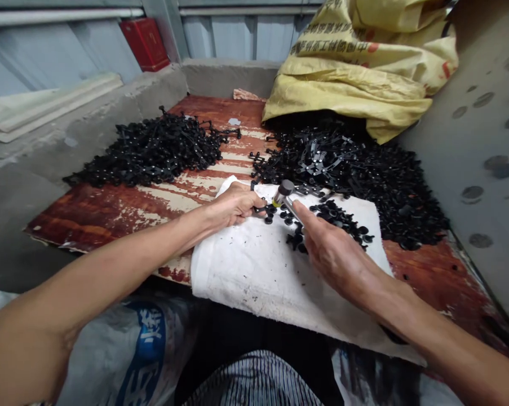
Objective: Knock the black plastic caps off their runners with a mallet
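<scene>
My right hand [330, 248] is closed round the handle of a small metal hammer [283, 192], whose head hangs just above the white cloth [254, 265]. Just left of the hammer head, my left hand [233, 204] is curled, its fingers pinching a small black plastic part [262, 210] against the cloth. More loose black parts [334, 217] lie on the cloth under and beyond my right hand.
The cloth lies on a worn red wooden board [110, 208]. A heap of black plastic frames [153, 149] sits at the back left, a larger heap [364, 169] at the back right under a yellow sack [364, 62]. Grey walls close both sides.
</scene>
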The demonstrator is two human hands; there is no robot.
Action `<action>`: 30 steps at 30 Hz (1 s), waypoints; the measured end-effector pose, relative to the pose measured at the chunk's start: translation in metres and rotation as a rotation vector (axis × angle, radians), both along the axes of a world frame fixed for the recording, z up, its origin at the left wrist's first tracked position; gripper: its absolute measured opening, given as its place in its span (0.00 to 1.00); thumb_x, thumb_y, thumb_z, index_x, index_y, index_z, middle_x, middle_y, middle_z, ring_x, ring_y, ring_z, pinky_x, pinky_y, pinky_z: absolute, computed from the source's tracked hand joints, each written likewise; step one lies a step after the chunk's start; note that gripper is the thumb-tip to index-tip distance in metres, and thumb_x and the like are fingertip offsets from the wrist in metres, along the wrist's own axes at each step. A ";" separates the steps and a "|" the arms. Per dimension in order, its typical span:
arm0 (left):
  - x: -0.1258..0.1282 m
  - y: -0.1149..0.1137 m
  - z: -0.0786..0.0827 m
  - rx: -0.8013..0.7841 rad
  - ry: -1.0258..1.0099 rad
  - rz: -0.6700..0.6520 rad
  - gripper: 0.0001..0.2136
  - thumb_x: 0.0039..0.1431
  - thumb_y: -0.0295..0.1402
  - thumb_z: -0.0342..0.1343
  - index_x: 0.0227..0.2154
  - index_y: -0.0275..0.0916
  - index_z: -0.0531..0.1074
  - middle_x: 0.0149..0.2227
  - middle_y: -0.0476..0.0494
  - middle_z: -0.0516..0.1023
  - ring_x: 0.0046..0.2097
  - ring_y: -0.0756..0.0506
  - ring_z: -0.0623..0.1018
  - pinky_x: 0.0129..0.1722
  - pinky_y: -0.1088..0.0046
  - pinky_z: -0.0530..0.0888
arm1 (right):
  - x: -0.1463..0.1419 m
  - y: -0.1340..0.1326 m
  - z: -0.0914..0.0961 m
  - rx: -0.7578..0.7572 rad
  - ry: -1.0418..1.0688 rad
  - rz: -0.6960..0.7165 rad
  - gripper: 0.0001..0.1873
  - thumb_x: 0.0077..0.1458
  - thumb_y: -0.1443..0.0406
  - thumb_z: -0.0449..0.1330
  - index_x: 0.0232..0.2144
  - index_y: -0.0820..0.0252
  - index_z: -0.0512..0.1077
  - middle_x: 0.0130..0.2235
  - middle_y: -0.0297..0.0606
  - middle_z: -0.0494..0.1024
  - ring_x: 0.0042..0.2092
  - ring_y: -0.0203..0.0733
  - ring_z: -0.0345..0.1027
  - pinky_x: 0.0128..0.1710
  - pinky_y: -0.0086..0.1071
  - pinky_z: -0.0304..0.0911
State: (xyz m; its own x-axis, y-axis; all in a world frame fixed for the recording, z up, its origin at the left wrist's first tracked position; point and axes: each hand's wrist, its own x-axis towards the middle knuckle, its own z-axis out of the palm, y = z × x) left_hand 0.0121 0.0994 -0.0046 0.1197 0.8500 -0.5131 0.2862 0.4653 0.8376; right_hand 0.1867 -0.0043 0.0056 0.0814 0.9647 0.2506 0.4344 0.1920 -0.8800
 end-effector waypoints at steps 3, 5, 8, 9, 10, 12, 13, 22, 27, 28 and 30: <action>0.000 -0.002 0.000 0.003 0.007 -0.005 0.11 0.54 0.22 0.58 0.19 0.35 0.65 0.19 0.44 0.76 0.13 0.59 0.57 0.14 0.77 0.46 | -0.001 0.001 0.000 0.020 -0.013 0.042 0.21 0.50 0.69 0.59 0.47 0.58 0.77 0.32 0.34 0.81 0.30 0.38 0.72 0.28 0.30 0.73; 0.001 -0.002 0.001 0.002 0.028 -0.015 0.09 0.55 0.23 0.58 0.21 0.35 0.67 0.20 0.45 0.76 0.13 0.58 0.57 0.14 0.77 0.47 | -0.001 0.003 -0.001 0.025 0.008 0.060 0.21 0.48 0.71 0.61 0.46 0.52 0.77 0.31 0.34 0.79 0.34 0.43 0.73 0.29 0.34 0.71; 0.002 -0.002 0.007 0.005 0.080 -0.056 0.07 0.56 0.23 0.58 0.24 0.35 0.69 0.19 0.47 0.74 0.13 0.57 0.59 0.13 0.77 0.49 | 0.001 0.002 -0.001 -0.018 0.000 0.124 0.20 0.46 0.73 0.62 0.42 0.50 0.78 0.21 0.28 0.71 0.25 0.40 0.66 0.24 0.34 0.66; 0.002 -0.002 0.009 0.020 0.094 -0.070 0.07 0.56 0.23 0.58 0.24 0.36 0.69 0.19 0.48 0.73 0.13 0.57 0.60 0.13 0.78 0.50 | 0.002 0.000 -0.001 -0.034 -0.008 0.134 0.21 0.47 0.73 0.62 0.44 0.51 0.78 0.19 0.27 0.68 0.22 0.37 0.61 0.22 0.32 0.63; 0.001 -0.003 0.012 0.041 0.100 -0.088 0.08 0.57 0.23 0.57 0.23 0.36 0.68 0.18 0.49 0.72 0.13 0.57 0.60 0.13 0.78 0.50 | 0.004 -0.004 0.000 -0.052 0.002 0.125 0.23 0.49 0.72 0.61 0.48 0.51 0.77 0.19 0.26 0.65 0.20 0.35 0.57 0.19 0.30 0.60; -0.003 -0.006 0.016 0.081 0.071 -0.149 0.10 0.61 0.25 0.54 0.23 0.36 0.67 0.20 0.49 0.72 0.14 0.57 0.61 0.13 0.78 0.51 | 0.008 -0.016 -0.001 -0.109 0.088 0.077 0.26 0.56 0.66 0.59 0.57 0.47 0.71 0.22 0.26 0.66 0.19 0.33 0.53 0.15 0.28 0.55; -0.005 -0.008 0.017 0.095 0.038 -0.195 0.11 0.62 0.25 0.53 0.23 0.36 0.67 0.21 0.48 0.73 0.14 0.58 0.62 0.13 0.78 0.51 | 0.010 -0.024 -0.002 -0.145 0.166 0.042 0.26 0.59 0.62 0.58 0.60 0.44 0.67 0.25 0.27 0.67 0.19 0.33 0.54 0.14 0.27 0.54; -0.010 -0.033 0.009 0.086 -0.096 -0.467 0.04 0.62 0.29 0.54 0.31 0.36 0.69 0.23 0.50 0.74 0.15 0.59 0.62 0.15 0.83 0.53 | 0.013 -0.080 -0.038 -0.272 0.682 -0.070 0.25 0.59 0.55 0.61 0.58 0.44 0.64 0.26 0.26 0.68 0.19 0.31 0.56 0.12 0.23 0.58; -0.004 -0.027 0.005 0.086 -0.053 -0.467 0.09 0.63 0.28 0.51 0.27 0.35 0.69 0.23 0.49 0.74 0.16 0.59 0.60 0.15 0.82 0.52 | 0.015 -0.087 -0.044 -0.280 0.769 -0.070 0.23 0.61 0.57 0.60 0.58 0.42 0.64 0.26 0.26 0.68 0.19 0.30 0.56 0.13 0.22 0.59; -0.004 -0.025 0.003 0.099 -0.073 -0.463 0.09 0.62 0.28 0.51 0.26 0.35 0.69 0.23 0.48 0.74 0.16 0.59 0.61 0.16 0.82 0.53 | 0.016 -0.087 -0.044 -0.280 0.777 -0.069 0.23 0.61 0.57 0.59 0.58 0.42 0.64 0.26 0.26 0.68 0.19 0.30 0.56 0.13 0.22 0.60; -0.005 -0.023 0.000 0.115 -0.104 -0.457 0.09 0.61 0.29 0.52 0.24 0.35 0.70 0.23 0.48 0.74 0.17 0.58 0.62 0.16 0.82 0.55 | 0.016 -0.086 -0.045 -0.279 0.783 -0.064 0.22 0.62 0.57 0.59 0.57 0.41 0.64 0.26 0.26 0.69 0.19 0.30 0.56 0.13 0.21 0.59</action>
State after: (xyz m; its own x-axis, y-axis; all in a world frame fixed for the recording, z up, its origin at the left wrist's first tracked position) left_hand 0.0075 0.0762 -0.0044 0.5397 0.7490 -0.3843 0.3518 0.2141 0.9113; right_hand 0.2028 -0.0907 -0.0393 0.1894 0.9705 -0.1493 -0.3207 -0.0826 -0.9436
